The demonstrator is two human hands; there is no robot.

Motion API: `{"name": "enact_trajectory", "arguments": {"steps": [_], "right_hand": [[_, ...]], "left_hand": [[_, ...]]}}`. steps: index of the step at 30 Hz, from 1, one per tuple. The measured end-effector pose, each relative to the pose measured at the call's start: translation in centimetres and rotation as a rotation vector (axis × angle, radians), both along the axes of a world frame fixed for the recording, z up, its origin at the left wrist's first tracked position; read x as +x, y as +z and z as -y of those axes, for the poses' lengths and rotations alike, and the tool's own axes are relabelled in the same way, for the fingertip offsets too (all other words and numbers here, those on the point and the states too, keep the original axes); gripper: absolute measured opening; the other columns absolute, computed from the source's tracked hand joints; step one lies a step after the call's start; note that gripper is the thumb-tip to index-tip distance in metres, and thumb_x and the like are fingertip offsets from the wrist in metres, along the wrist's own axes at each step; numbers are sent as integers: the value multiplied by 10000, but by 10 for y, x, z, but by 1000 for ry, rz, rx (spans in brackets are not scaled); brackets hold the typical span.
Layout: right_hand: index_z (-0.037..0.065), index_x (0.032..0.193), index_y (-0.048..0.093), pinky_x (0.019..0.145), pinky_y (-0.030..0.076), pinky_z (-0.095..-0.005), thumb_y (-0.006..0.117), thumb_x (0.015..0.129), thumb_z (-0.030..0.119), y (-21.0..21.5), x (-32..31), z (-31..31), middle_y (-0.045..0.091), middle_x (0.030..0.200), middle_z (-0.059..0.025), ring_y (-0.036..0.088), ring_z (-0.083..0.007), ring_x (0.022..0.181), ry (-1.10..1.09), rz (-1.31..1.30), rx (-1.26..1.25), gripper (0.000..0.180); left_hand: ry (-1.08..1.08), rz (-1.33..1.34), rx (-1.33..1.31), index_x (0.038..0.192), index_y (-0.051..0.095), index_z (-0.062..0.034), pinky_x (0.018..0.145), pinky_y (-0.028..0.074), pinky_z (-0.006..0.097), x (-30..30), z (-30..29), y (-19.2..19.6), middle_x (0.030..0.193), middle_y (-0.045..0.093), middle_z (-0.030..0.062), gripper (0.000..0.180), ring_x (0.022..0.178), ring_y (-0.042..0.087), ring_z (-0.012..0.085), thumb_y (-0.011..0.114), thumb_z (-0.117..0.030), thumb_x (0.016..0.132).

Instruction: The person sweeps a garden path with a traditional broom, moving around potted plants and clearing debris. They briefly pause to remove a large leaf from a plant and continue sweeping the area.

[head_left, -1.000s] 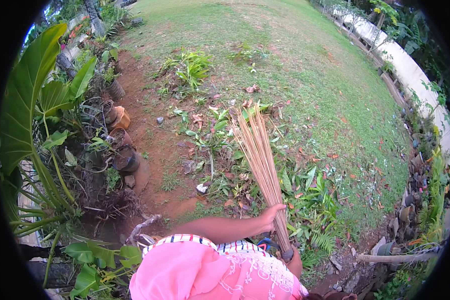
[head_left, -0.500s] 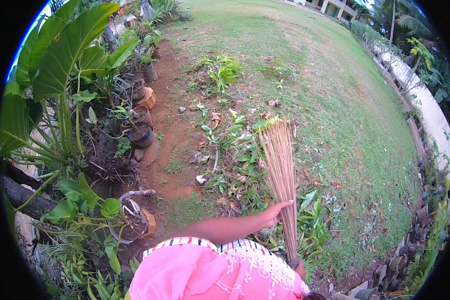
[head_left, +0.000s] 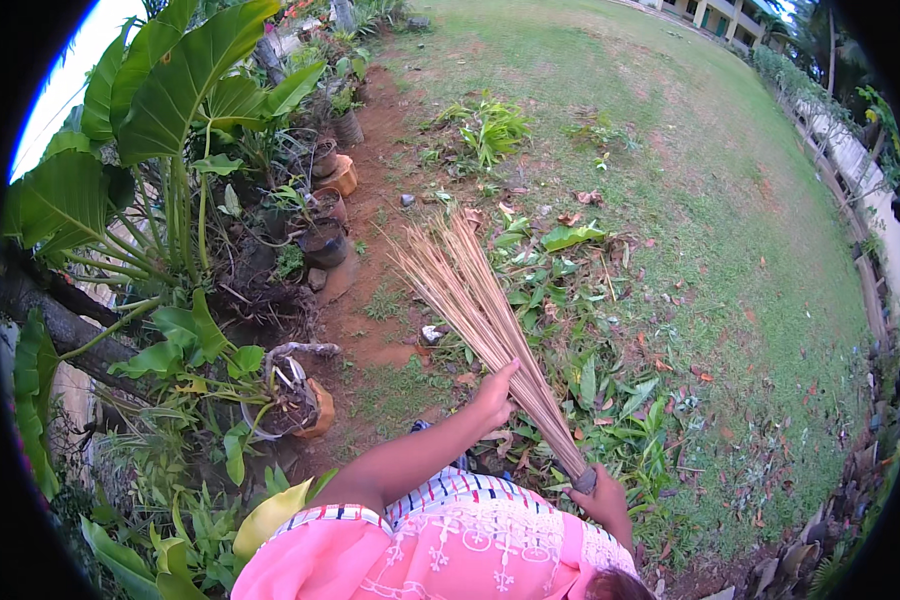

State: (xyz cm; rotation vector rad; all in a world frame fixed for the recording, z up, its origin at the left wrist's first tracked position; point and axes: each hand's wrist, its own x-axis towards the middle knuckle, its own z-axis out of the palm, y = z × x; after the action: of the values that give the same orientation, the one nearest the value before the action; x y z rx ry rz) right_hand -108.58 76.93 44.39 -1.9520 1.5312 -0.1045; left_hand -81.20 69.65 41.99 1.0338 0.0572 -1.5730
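Note:
A stick broom [head_left: 470,300] of thin brown bristles slants across the middle, its spread tips pointing up and left over the bare soil. My left hand [head_left: 494,396] is closed on the bristles partway down. At the dark bound butt end, my right hand [head_left: 604,498] is wrapped round the broom. Under and beyond the broom lies a heap of cut leaves and plant litter [head_left: 540,290], green mixed with dry brown. A broad green leaf [head_left: 572,237] rests at the heap's far side.
Potted plants [head_left: 325,243] line the soil strip [head_left: 370,170] on the left, beside a big-leaved plant [head_left: 195,80]. A low pot with a cut stem [head_left: 295,400] stands near my left arm. Grass [head_left: 760,300] stretches right to a pale wall [head_left: 875,190]. A small white lump [head_left: 431,334] lies beside the broom.
The broom's tips have swung left, from over the leaf heap to near the soil strip. Both hands still hold it, and the view has shifted slightly.

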Motion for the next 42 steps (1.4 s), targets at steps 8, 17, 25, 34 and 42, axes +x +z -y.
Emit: {"name": "enact_trajectory", "arguments": {"steps": [8,17,25,34,42], "right_hand": [[38,997,496,696,456,-421,683,606,530,8,36,14,591,816,-242,586,-393,795,265,67,164,656],[28,1071,470,625,462,-302,694,701,323,-11,66,-31,594,801,-108,588,-164,681,370,279,565,524],[39,1236,342,529,477,-254,625,727,54,-7,117,-57,579,802,-66,569,-120,588,287,548,1039,582],[18,1176,411,500,432,-246,698,670,84,10,139,-86,563,753,-36,515,-89,553,341,418,801,586],[14,1135,435,467,425,-233,679,684,73,4,125,-60,559,746,-34,515,-88,544,311,422,666,516]], "left_hand": [[219,-50,-13,1184,380,13,874,434,512,40,-47,-12,1138,503,179,419,1033,519,332,352,-321,932],[222,-144,41,1206,387,-7,874,416,535,42,-128,-30,1156,500,159,448,1036,518,317,352,-356,928],[311,-230,-184,1175,437,-40,880,434,450,60,-196,8,1122,535,129,443,1033,530,265,299,-386,935],[215,-115,-171,1149,477,-110,857,390,379,74,-227,20,1070,555,56,437,978,526,191,401,-457,893],[284,-37,-6,1164,444,-108,877,364,375,76,-272,-7,1022,548,75,412,1013,500,227,455,-404,878]]}}
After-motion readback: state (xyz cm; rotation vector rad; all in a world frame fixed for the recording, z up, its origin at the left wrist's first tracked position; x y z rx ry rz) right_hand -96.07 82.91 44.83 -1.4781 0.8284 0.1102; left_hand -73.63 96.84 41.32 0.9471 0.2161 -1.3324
